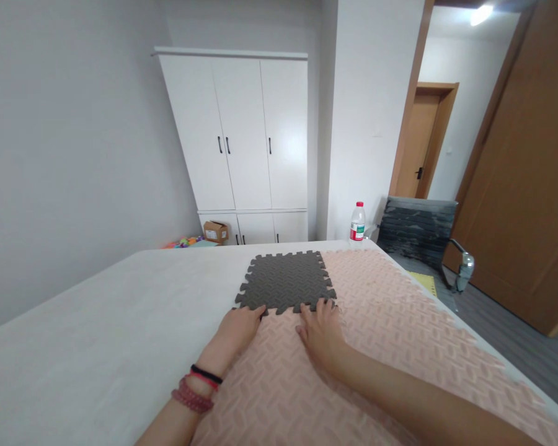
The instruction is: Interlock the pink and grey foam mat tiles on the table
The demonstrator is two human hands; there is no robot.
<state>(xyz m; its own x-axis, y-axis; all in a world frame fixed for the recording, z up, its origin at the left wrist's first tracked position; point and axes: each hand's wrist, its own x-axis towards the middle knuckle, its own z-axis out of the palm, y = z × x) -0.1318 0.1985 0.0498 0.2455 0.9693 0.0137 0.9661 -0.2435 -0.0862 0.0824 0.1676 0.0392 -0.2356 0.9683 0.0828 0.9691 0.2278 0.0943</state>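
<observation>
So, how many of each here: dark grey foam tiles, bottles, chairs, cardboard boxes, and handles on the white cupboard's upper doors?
Dark grey foam tile: 1
Bottle: 1
Chair: 1
Cardboard box: 1
Upper-door handles: 3
Total: 7

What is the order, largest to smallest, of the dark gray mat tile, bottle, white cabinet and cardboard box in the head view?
1. White cabinet
2. Dark gray mat tile
3. Bottle and cardboard box: too alike to rank
</observation>
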